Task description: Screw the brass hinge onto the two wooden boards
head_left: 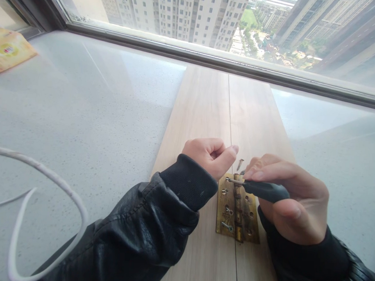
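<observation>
At the brass hinge (238,208), my right hand (308,198) grips a near-level screwdriver (267,191); my left hand (210,155) makes a fist, contents hidden.

Across the top of the picture we see a window (270,57) set in a dark brown frame (193,60), with a thick corner post (41,8) at the upper left. Through the glass we look down on a pale high-rise block (179,17) at top centre, a green lawn (248,18) to its right, and slanting towers (351,43) at the upper right. Daylight brightens the glossy, speckled white windowsill (99,104) below.
</observation>
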Tool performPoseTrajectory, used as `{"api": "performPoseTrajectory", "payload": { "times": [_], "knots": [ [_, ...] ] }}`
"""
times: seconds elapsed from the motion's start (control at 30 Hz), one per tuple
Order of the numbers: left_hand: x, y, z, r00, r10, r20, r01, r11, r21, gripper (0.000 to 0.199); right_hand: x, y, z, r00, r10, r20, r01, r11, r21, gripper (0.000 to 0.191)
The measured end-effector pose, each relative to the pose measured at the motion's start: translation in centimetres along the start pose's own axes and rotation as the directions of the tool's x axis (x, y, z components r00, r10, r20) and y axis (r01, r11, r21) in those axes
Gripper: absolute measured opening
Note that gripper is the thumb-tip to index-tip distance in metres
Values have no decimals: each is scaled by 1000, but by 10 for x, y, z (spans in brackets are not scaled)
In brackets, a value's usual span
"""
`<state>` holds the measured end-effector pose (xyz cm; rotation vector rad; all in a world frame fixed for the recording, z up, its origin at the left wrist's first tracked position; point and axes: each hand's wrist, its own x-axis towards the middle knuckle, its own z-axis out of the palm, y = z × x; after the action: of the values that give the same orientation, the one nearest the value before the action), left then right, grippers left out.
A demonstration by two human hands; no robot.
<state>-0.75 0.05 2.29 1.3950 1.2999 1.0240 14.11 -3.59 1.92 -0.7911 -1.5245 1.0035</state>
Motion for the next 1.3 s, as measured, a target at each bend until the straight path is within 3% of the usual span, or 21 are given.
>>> {"api": "performPoseTrajectory", "payload": {
  "times": [0.17,0.3,0.7,0.83,1.0,1.3],
  "knots": [
    [0,-1,0,1000,3,-3,-3,1000,4,43,-2,-3,-5,991,76,114,-69,996,-56,32],
    [0,-1,1,1000,6,-17,-6,1000,0,44,-1,-6,-3,983,128,130,-121,991,-57,36],
    [0,-1,1,1000,8,-2,-8,1000,1,44,-1,-9,2,949,116,295,-118,993,-11,40],
    [0,-1,1,1000,4,-12,-4,1000,19,44,-2,-8,2,965,142,222,-157,986,52,39],
    [0,-1,0,1000,0,-1,0,1000,9,44,-4,-7,3,994,62,86,-57,997,-59,26],
    [0,1,0,1000,-4,-6,4,1000,17,44,-5,-16,5,993,117,-31,-119,989,-86,23]
  ]
}}
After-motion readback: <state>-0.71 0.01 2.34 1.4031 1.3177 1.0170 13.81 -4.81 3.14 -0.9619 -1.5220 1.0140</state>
